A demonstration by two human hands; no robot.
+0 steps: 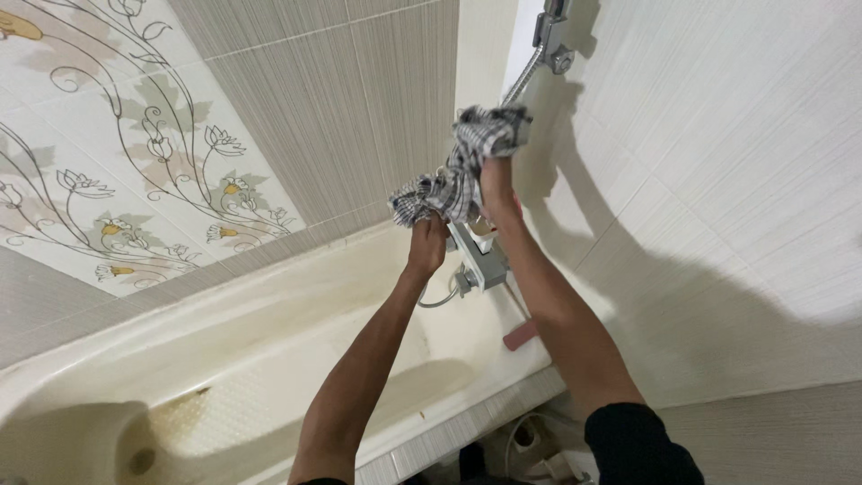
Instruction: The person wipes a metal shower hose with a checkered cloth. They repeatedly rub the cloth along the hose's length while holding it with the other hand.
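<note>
A black-and-white checked cloth point(460, 160) is stretched between both my hands, against the metal shower hose point(523, 79) on the tiled wall. My right hand point(496, 182) grips the cloth's upper end, bunched around the hose. My left hand point(428, 242) holds the lower end, just above the chrome bath mixer tap point(479, 260). Both arms reach forward over the bathtub.
A cream bathtub point(269, 296) with a stained bottom and a drain point(141, 462) lies below. A pink object point(520, 335) rests on the tub's rim. A hose bracket point(549, 36) sits high on the wall. Flower-patterned tiles point(108, 162) cover the left wall.
</note>
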